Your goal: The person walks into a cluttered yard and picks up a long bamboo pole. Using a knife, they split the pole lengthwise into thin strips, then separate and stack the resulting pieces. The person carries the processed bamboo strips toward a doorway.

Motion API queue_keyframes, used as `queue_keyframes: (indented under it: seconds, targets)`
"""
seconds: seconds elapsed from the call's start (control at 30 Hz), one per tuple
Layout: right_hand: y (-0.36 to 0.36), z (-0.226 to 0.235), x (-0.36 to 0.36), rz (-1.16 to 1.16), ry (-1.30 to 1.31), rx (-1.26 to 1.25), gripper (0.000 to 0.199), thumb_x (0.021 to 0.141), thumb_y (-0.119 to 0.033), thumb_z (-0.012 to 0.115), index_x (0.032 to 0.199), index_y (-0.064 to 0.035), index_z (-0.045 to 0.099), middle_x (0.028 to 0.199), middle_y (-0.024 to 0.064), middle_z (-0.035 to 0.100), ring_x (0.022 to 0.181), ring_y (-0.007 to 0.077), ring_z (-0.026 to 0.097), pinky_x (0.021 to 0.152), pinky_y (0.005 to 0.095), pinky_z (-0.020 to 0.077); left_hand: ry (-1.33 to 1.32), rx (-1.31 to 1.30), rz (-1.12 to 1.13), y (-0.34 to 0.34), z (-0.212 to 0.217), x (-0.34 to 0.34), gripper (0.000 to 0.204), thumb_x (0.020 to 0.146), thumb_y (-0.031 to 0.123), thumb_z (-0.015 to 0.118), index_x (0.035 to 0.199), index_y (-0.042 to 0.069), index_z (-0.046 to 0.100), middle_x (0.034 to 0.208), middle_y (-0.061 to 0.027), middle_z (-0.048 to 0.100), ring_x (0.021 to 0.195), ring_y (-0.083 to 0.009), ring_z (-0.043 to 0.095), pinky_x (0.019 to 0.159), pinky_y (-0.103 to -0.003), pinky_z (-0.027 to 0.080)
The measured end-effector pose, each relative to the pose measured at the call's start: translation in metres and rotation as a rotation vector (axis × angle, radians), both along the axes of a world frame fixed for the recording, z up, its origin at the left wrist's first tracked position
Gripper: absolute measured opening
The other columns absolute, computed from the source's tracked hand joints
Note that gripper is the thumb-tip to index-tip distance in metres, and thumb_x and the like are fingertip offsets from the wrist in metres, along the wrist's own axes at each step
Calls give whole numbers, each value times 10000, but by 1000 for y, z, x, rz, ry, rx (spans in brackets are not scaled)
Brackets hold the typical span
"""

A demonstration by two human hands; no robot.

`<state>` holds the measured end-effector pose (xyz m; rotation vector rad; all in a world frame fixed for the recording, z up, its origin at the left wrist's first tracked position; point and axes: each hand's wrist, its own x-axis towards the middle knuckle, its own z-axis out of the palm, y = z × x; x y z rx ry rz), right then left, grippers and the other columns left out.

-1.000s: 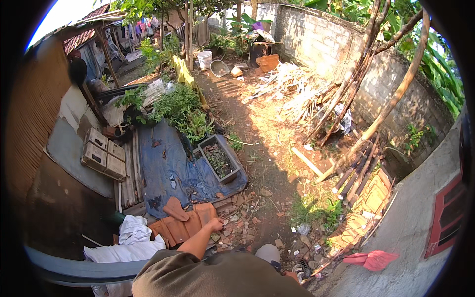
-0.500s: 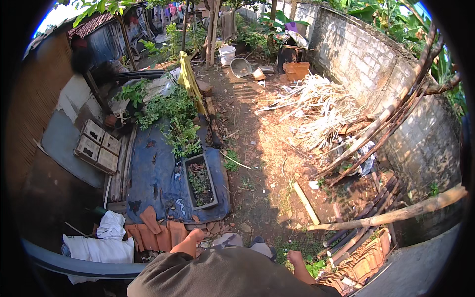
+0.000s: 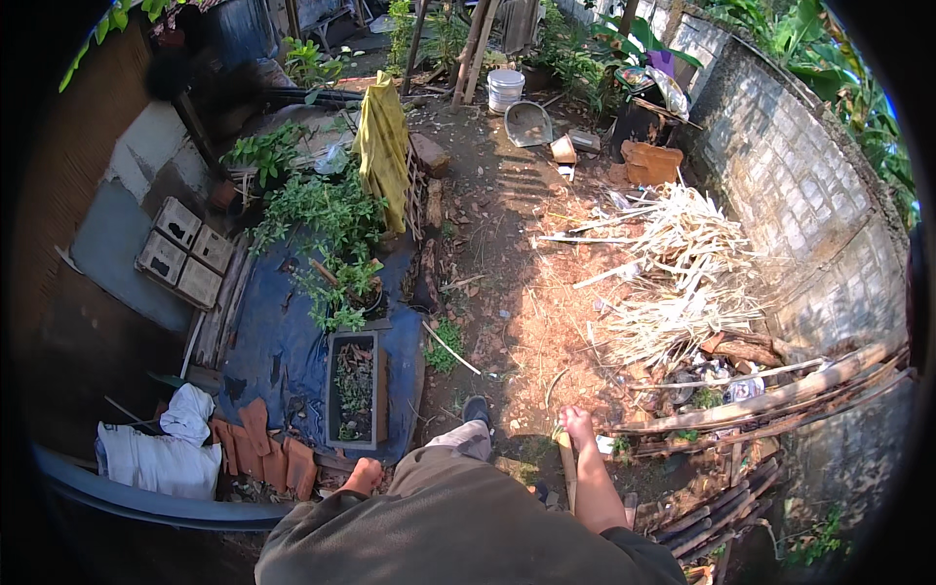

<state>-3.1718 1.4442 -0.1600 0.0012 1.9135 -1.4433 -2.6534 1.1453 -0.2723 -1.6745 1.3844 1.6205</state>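
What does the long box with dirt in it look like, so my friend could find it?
Find the blue tarp spread on the ground beside the leafy green plants. At its near end lies the planter box, long, grey and rectangular, filled with soil and dry bits. The red roof tiles beside it are flat and hold nothing.

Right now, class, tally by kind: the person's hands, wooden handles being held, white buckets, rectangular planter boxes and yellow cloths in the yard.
Hands: 2, left hand and right hand
Wooden handle: 1
White bucket: 1
Planter box: 1
Yellow cloth: 1
Total: 6
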Motion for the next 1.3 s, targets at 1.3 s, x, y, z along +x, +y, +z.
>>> queue_keyframes:
  seconds: [1.3]
  targets:
    - [-732,-38,-986,588,-114,581,227,938,-243,598,847,-39,637,666,28,611,542,138,558,459,318,445,-273,-384,605,-652,9,-991,191,806,167,647,925,76,766,983,-192,726,980,-341,701,833,-415,567]
